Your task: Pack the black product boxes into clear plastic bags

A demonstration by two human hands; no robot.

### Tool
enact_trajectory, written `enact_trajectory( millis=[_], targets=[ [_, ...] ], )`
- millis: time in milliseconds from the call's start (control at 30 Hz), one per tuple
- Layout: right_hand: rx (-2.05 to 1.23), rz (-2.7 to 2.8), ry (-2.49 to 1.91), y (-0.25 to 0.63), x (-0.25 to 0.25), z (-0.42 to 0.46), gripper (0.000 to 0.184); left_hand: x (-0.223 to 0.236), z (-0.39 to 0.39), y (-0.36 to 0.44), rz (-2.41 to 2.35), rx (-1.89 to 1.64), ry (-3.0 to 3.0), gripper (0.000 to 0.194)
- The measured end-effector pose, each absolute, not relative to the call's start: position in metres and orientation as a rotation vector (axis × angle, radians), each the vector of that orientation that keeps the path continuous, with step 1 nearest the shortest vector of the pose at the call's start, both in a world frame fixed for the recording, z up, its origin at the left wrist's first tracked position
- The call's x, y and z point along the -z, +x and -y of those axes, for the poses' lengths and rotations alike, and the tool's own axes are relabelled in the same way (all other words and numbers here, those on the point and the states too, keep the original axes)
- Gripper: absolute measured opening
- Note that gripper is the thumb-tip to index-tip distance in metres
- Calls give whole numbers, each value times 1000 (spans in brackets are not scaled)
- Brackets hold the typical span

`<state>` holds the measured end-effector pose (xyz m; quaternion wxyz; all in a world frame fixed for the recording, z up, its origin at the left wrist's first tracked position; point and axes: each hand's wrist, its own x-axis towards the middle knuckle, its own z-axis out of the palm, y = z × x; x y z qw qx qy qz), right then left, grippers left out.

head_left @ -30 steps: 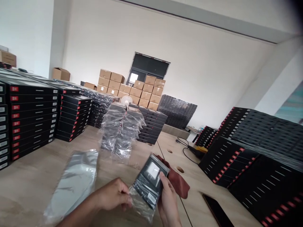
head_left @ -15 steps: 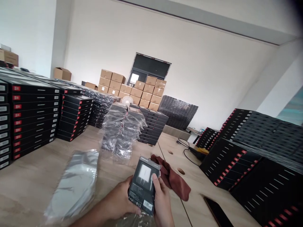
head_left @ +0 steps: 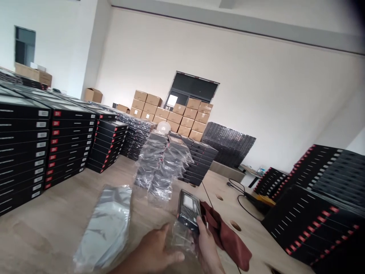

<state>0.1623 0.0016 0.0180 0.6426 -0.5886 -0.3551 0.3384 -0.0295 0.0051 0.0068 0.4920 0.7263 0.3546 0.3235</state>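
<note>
My right hand (head_left: 207, 243) grips a small black box (head_left: 188, 209) with a white picture on its face, held tilted above the wooden table (head_left: 51, 224). The box's lower end sits in a clear plastic bag (head_left: 182, 239). My left hand (head_left: 155, 253) rests flat beside the bag with its fingers stretched out, touching the plastic. A dark red cloth (head_left: 225, 238) lies just right of my right hand.
A pile of clear plastic bags (head_left: 107, 228) lies at my left. Bagged boxes (head_left: 162, 163) are stacked ahead. Tall stacks of black boxes (head_left: 42, 140) stand at left and black boxes (head_left: 319, 194) at right. Brown cartons (head_left: 171, 114) line the far wall. A cable (head_left: 242, 194) crosses the table.
The box has gone from upright in both hands to tilted forward and lower, into the bag. My left hand let go of it and opened flat. The view shifted left.
</note>
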Motion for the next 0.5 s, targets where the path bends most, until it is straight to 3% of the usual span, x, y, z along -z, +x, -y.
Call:
enact_trajectory(
  millis=[167, 333, 500],
  targets=[
    [-722, 930, -1564, 173, -27, -69, 44, 11, -14, -23, -988, -617, 1941, 36],
    [-574, 1008, -1692, 163, -22, -118, 34, 13, -21, -25, -945, -614, 1866, 41],
    [-399, 1057, -1663, 170, -24, -113, 24, 9, -23, -31, -690, -638, 1881, 28]
  ],
)
